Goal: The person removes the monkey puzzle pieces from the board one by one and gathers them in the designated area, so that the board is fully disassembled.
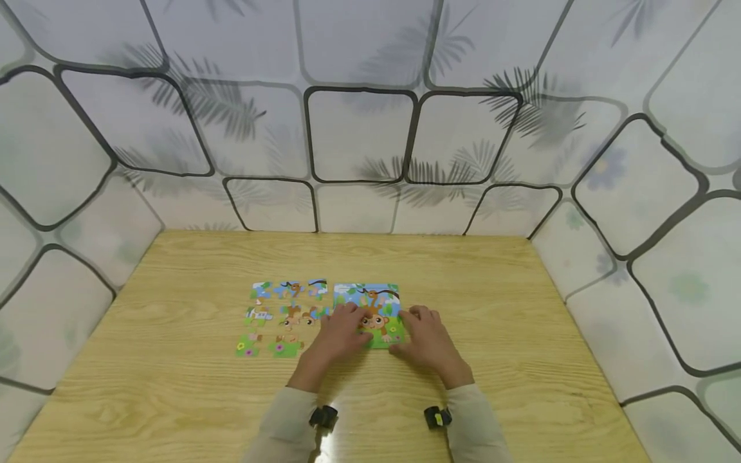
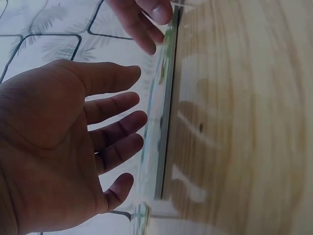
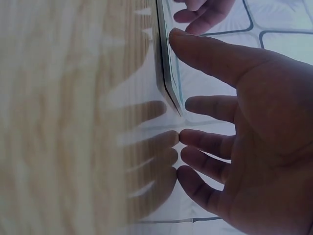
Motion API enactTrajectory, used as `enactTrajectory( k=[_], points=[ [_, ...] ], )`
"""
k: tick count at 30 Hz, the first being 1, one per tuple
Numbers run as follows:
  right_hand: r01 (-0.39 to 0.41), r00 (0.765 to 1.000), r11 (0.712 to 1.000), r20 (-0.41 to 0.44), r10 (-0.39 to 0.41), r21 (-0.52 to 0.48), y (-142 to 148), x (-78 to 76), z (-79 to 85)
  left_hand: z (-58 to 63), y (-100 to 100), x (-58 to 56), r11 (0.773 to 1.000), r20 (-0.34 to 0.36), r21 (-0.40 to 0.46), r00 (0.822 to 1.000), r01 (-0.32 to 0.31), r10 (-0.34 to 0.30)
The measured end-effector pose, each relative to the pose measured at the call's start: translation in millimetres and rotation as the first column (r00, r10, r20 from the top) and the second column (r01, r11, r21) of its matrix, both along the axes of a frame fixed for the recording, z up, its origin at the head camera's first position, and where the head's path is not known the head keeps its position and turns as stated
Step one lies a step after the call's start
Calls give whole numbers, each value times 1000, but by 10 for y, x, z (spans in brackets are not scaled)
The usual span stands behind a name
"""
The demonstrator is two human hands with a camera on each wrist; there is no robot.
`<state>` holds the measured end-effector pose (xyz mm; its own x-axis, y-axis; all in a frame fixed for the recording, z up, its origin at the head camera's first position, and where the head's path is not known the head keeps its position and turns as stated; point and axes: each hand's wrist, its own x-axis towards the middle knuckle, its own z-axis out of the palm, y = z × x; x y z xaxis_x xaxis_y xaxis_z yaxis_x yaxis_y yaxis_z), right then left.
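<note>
A thin square puzzle board (image 1: 376,294) with a monkey picture lies flat on the table. My left hand (image 1: 341,333) hovers over its left part, fingers spread and loosely bent; in the left wrist view they stand apart from the board's edge (image 2: 165,117). At the right side is my right hand (image 1: 429,339). In the right wrist view its thumb (image 3: 195,46) lies against the board's edge, while the other fingertips rest on the tabletop. Loose monkey jigsaw pieces (image 1: 293,315) lie left of the board in spaced rows. The hands hide part of the picture.
The wooden table (image 1: 498,289) has a glossy, reflecting top. Patterned fabric walls (image 1: 359,135) enclose it at the back and both sides. A black wrist strap (image 1: 323,417) shows by the left sleeve, another strap (image 1: 437,417) by the right.
</note>
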<state>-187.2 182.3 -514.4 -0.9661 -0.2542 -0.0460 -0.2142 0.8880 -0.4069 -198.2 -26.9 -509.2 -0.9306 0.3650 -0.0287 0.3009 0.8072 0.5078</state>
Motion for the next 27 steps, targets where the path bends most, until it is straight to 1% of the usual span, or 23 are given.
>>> enactTrajectory(
  k=[3,5,10,13,17,21,27],
  points=[
    [-8,1000,1000,4,8,2,13,-5,-16,-27,59,-21,1000,5,1,1000,17,-17],
    [-13,1000,1000,5,13,3,17,-6,-16,-47,101,-27,1000,10,-8,1000,12,-12],
    [-30,999,999,-15,30,11,21,-3,-2,-88,207,-15,997,-32,-71,999,-37,35],
    [-32,999,999,-28,33,20,14,-1,3,-70,257,4,994,-46,-76,997,-73,69],
    [-30,999,999,-33,32,39,-3,-1,29,-42,294,6,996,-23,-38,996,-82,82],
    [-21,999,998,-30,23,61,-12,-1,55,-46,311,-12,997,-7,-5,997,-81,80],
    [-15,1000,997,-26,17,73,-9,11,58,-71,307,-40,992,-17,81,995,-99,101]
  ],
)
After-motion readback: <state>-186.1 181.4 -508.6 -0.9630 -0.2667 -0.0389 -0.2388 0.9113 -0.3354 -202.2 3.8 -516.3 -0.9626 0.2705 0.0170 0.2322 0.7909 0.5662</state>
